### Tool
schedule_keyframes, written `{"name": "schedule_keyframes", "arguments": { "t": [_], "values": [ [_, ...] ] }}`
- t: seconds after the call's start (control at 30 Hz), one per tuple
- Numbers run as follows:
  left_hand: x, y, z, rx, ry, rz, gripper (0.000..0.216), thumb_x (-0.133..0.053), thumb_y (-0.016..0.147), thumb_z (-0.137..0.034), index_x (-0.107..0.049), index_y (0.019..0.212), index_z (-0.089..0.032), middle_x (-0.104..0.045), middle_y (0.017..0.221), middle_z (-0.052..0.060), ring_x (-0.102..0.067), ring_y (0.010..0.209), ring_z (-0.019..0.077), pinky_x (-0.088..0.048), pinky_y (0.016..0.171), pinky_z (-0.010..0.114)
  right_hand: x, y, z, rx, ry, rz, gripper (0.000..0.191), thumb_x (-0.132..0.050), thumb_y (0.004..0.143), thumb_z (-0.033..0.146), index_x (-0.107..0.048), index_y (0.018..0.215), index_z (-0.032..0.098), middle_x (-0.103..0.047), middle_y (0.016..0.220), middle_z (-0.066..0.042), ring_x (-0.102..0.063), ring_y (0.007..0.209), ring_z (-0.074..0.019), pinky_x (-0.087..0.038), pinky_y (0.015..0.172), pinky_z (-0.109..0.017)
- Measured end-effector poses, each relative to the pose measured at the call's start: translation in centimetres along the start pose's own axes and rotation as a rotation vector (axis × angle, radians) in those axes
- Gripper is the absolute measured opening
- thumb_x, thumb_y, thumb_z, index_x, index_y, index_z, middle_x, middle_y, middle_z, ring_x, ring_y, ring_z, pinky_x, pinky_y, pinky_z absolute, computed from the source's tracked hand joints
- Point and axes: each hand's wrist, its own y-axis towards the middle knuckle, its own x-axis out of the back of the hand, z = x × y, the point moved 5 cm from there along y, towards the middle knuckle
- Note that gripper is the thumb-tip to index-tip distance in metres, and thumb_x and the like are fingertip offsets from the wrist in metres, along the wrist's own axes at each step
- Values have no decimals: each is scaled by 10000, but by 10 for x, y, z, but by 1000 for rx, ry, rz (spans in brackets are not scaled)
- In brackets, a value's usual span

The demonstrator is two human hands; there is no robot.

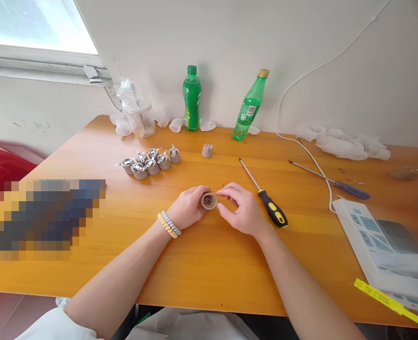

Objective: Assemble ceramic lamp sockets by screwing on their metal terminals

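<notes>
My left hand [187, 208] is closed round a small grey lamp socket [209, 200] held over the middle of the wooden table [201, 264], its open end facing me. My right hand [239, 210] pinches at the socket's right rim with thumb and fingertips; whether a small part sits between them I cannot make out. A cluster of several grey sockets with metal tabs [148, 163] lies behind my left hand. A single grey socket [207, 150] stands alone farther back. A yellow-and-black screwdriver [265, 196] lies just right of my right hand.
Two green bottles [191, 98] [249, 106] stand at the wall, beside a clear plastic bag [136, 111] and white foam nets [343, 141]. A blue-handled screwdriver [332, 180], a white cable [315, 160] and a white power strip [375, 241] lie right. A blurred patch covers the left.
</notes>
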Motion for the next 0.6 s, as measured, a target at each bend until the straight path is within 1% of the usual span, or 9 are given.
{"name": "schedule_keyframes", "arguments": {
  "t": [0.1, 0.2, 0.27, 0.33, 0.43, 0.5, 0.6],
  "values": [
    [1, -1, -2, 30, -23, -46, 304, -669, 688, -182, -508, 945, -211, -675, 901, 40, -649, 793, 178, -514, 697, 296, -5, -1, -1, -23, 24, 58, 295, -654, 769, 267, -584, 1053, 222, -628, 935, -47, -587, 818, -176, -504, 721, -329],
    [-1, -2, 1, 166, -41, -111, 301, -702, 665, -231, -465, 851, -217, -654, 785, 10, -620, 669, 159, -493, 600, 279, -12, -3, -5, -57, 54, 65, 366, -667, 770, 295, -563, 1115, 230, -648, 1018, -60, -604, 884, -196, -509, 741, -344],
    [-4, -3, 0, 209, -20, -111, 305, -698, 660, -229, -435, 813, -219, -634, 740, 0, -597, 626, 151, -473, 559, 268, -15, -4, -8, -64, 72, 71, 408, -667, 775, 284, -551, 1163, 235, -647, 1082, -69, -605, 929, -207, -514, 738, -347],
    [-6, -3, -4, 185, 29, -95, 320, -698, 650, -223, -410, 789, -220, -613, 711, -1, -581, 609, 153, -460, 542, 268, -17, -4, -9, -47, 87, 105, 431, -669, 779, 259, -554, 1194, 242, -652, 1109, -66, -603, 940, -206, -517, 744, -350],
    [-6, -3, -8, 132, 76, -94, 353, -711, 658, -279, -381, 772, -224, -590, 692, 1, -568, 595, 157, -448, 522, 271, -15, -5, -9, 3, 128, 159, 442, -664, 788, 208, -565, 1216, 255, -672, 1089, -46, -601, 923, -194, -509, 816, -374],
    [-4, -3, -9, 95, 65, -88, 349, -713, 668, -292, -396, 797, -222, -602, 731, 8, -585, 634, 160, -466, 551, 272, -13, -4, -9, 17, 157, 164, 444, -643, 799, 177, -566, 1228, 257, -669, 1107, -47, -601, 951, -194, -494, 878, -394],
    [-3, -2, -7, 77, 51, -29, 308, -691, 679, -220, -431, 845, -220, -626, 798, 20, -611, 707, 167, -492, 618, 279, -12, -4, -12, -17, 170, 171, 454, -601, 818, 149, -554, 1255, 260, -648, 1170, -54, -594, 1035, -205, -479, 924, -414]
  ]
}}
